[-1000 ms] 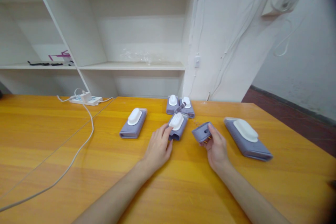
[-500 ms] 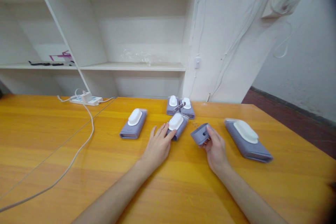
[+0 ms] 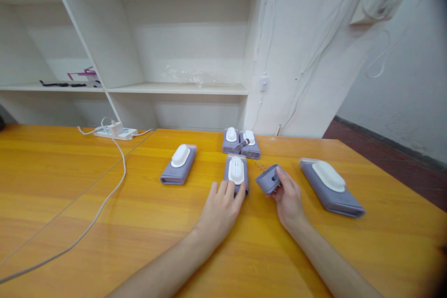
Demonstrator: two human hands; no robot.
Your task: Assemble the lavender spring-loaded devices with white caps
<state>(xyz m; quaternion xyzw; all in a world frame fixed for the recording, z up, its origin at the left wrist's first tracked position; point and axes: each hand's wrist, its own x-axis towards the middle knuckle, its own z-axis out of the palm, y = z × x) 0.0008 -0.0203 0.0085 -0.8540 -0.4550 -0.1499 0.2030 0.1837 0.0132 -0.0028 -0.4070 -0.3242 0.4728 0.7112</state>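
Observation:
My left hand [image 3: 221, 209] has its fingertips and thumb on the near end of a grey-purple box [image 3: 243, 174]. On top of that box lies a white oval device [image 3: 236, 170] with slots. My right hand [image 3: 289, 200] pinches a smaller, hollow grey-purple piece [image 3: 268, 179] with a dark opening in its side. It is held just above the table, right of the box and apart from it. Small gold-coloured bits show under this piece by the fingers; their kind cannot be made out. More tiny bits [image 3: 259, 165] lie on the table behind it.
Similar boxes with white devices stand at left [image 3: 179, 167], at right [image 3: 331, 191] and as a pair [image 3: 230, 142] behind, with a small clear object [image 3: 241, 145] on the pair. A power strip [image 3: 120, 133] and long cable [image 3: 113, 191] lie at left. Shelves [image 3: 181, 88] rise behind.
My left hand has shifted right and nearer. The middle box with its white device has turned from slanted to nearly straight. My right hand still holds the hollow piece, almost unmoved.

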